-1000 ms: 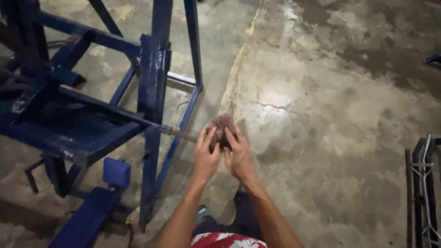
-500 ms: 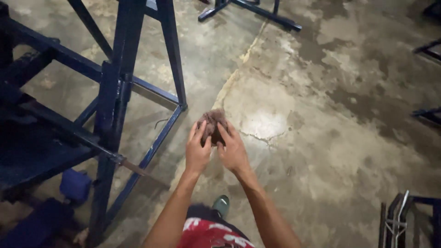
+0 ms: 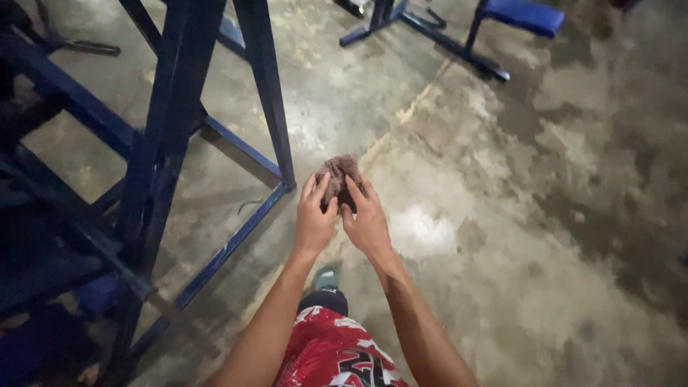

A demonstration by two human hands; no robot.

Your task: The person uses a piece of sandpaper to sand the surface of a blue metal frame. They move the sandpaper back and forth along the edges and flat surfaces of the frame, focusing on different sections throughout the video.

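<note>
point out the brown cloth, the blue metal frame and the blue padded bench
brown cloth [image 3: 339, 174], head view, on its bunched top above the fingers
blue metal frame [image 3: 266, 86], head view, on the slanted upright leg
blue padded bench [image 3: 524, 14], head view, on the seat pad

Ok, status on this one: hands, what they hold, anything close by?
Left hand and right hand both shut on brown rag, held above concrete floor. Blue metal frame stands left, apart from hands.
</note>
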